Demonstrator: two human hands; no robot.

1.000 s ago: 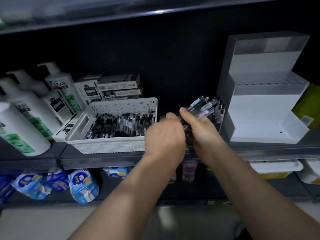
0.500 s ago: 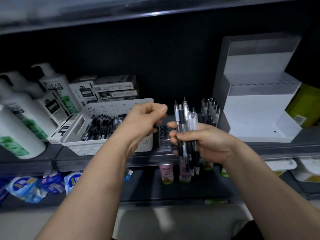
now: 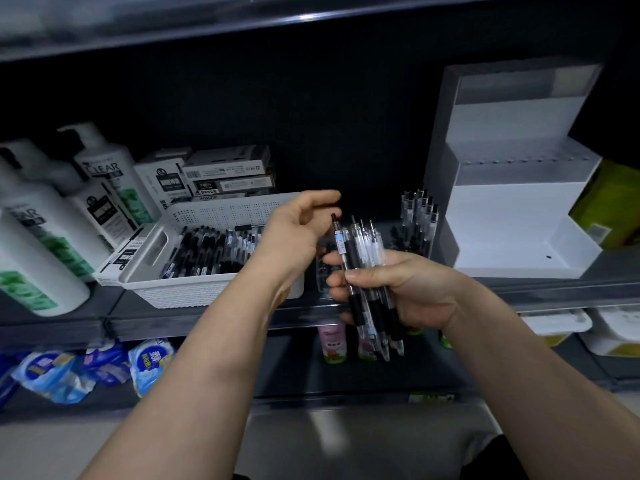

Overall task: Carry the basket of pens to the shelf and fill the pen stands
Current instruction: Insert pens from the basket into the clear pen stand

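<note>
Site reads as a shop: a stocked retail aisle. Dark metal shelving (image 3: 207, 320) is running in tiers, goods facing outward. White pump bottles (image 3: 104, 174) marked CLEAR are standing in a row at the left. Barcoded cartons (image 3: 225, 168) are sitting stacked behind a white basket (image 3: 207, 292) holding pens (image 3: 207, 251). Blue packets (image 3: 149, 362) and small bottles (image 3: 332, 342) are filling the tier below. A white stepped display stand (image 3: 512, 216) is sitting at the right, more pens standing upright in a clear pen stand (image 3: 417, 220) just beside it.

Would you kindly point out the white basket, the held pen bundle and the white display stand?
white basket (image 3: 188, 293): head view, front wall.
pen bundle (image 3: 364, 244): head view, clear upper barrels.
white display stand (image 3: 502, 216): head view, lower front panel.
</note>
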